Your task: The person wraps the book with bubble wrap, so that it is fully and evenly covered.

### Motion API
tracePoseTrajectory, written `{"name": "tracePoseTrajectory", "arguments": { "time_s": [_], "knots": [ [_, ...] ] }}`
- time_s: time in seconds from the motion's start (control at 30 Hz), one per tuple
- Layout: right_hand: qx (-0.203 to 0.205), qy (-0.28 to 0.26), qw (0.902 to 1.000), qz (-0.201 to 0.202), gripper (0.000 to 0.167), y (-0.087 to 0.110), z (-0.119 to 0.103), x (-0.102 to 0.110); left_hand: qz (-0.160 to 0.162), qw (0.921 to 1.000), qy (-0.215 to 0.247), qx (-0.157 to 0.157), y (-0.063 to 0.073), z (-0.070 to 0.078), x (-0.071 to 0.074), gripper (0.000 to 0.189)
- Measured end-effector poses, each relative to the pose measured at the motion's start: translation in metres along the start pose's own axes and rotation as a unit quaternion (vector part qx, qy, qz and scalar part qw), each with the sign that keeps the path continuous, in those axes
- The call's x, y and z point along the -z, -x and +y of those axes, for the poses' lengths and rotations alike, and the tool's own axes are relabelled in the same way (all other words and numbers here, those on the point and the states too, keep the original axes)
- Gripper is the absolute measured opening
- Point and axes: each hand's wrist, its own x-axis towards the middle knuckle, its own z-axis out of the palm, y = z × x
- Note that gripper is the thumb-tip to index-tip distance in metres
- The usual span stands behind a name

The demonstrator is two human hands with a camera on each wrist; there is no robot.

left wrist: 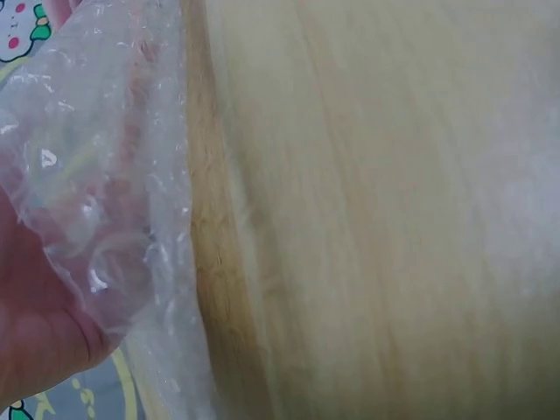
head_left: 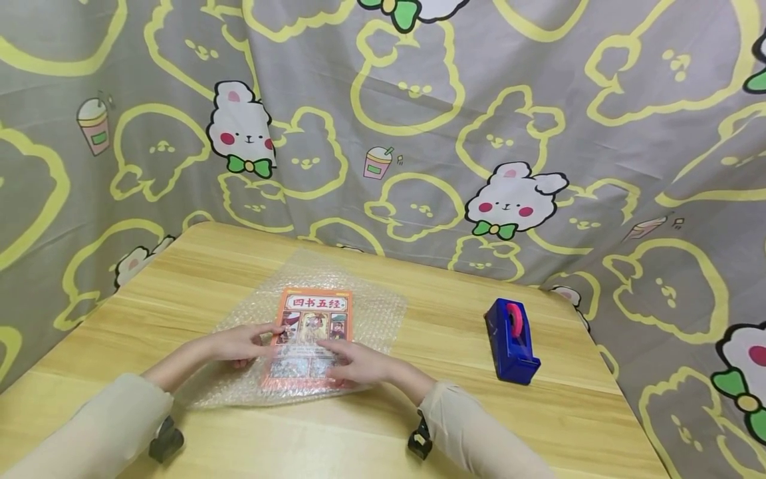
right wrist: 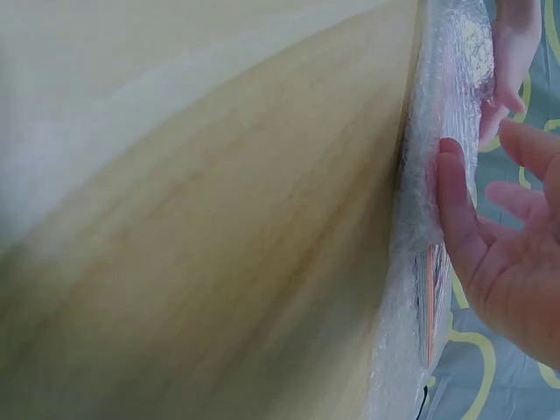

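Observation:
An orange illustrated book [head_left: 314, 303] lies on a sheet of bubble wrap [head_left: 374, 313], its lower part covered by a folded-over flap of the wrap. My left hand [head_left: 239, 343] is at the book's left edge, its forefinger reaching onto the cover. In the left wrist view, the clear wrap [left wrist: 96, 175] partly covers that hand [left wrist: 44, 315]. My right hand [head_left: 362, 362] is over the book's lower right, fingers spread. One digit of the right hand [right wrist: 516, 262] presses the wrap along the book's edge in the right wrist view; page edges [right wrist: 429, 306] show below it.
A blue tape dispenser [head_left: 511, 342] with a pink roll [head_left: 514, 320] stands at the right of the wooden table [head_left: 449, 332]. A grey curtain [head_left: 329, 80] with yellow cartoon outlines hangs behind and along the sides. Black wrist devices [head_left: 421, 439] sit beneath both sleeves.

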Motion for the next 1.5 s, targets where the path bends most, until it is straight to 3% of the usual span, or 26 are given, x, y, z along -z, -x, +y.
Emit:
{"name": "tracePoseTrajectory", "arguments": {
  "time_s": [0.23,0.43,0.77,0.9,1.0,1.1,1.17,1.37,1.5],
  "knots": [
    [-0.007,0.046,0.9988,0.014,0.058,-0.006,0.001,0.001,-0.011,0.9980,-0.029,-0.055,0.002,-0.001,0.002,0.079],
    [-0.012,0.072,0.9972,0.018,0.059,-0.007,-0.002,0.002,0.004,0.9961,-0.062,-0.063,0.001,0.001,-0.002,0.079],
    [0.010,0.025,0.9996,-0.011,0.060,-0.011,-0.002,0.000,0.025,0.9938,-0.089,-0.061,0.003,0.002,-0.004,0.078],
    [0.001,0.037,0.9991,-0.023,0.058,-0.014,-0.002,0.003,0.000,0.9952,-0.064,-0.075,0.006,0.000,-0.001,0.081],
    [-0.008,0.034,0.9990,-0.027,0.058,-0.015,-0.001,0.004,-0.038,0.9951,-0.022,-0.088,0.009,-0.004,0.002,0.085],
    [-0.017,0.004,0.9994,-0.030,0.060,-0.016,0.002,0.004,-0.074,0.9921,0.010,-0.101,0.010,-0.006,0.004,0.084],
    [-0.024,-0.037,0.9986,-0.029,0.061,-0.016,0.005,0.003,-0.086,0.9895,0.008,-0.116,0.010,-0.008,0.005,0.080],
    [-0.032,-0.152,0.9873,-0.033,0.064,-0.016,0.010,0.001,-0.082,0.9791,-0.043,-0.181,0.010,-0.008,0.002,0.064],
    [-0.030,-0.176,0.9833,-0.038,0.065,-0.016,0.010,0.001,-0.083,0.9800,-0.041,-0.177,0.008,-0.007,0.001,0.061]
  ]
}}
